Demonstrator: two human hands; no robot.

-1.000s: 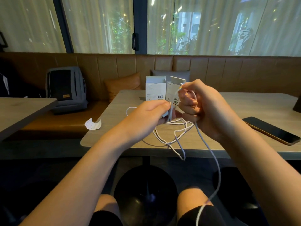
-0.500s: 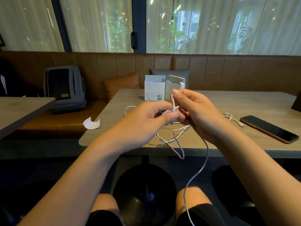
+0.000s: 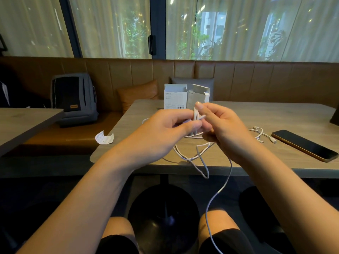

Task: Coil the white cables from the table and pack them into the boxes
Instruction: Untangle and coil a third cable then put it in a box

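Head view: nearest, bare knees and a black pedestal base (image 3: 163, 213) sit under the wooden surface (image 3: 238, 162). Above its near edge the left hand (image 3: 161, 132) and right hand (image 3: 225, 131) meet, both pinched on a small coil of white cable (image 3: 196, 116), whose tail (image 3: 218, 195) hangs to the lap. A second white cable (image 3: 260, 133) lies beside a phone (image 3: 304, 145). Farther back stand two open white boxes (image 3: 175, 97), then a brown bench with a grey backpack (image 3: 74, 99), a paper slip (image 3: 104, 138) and curtained windows.
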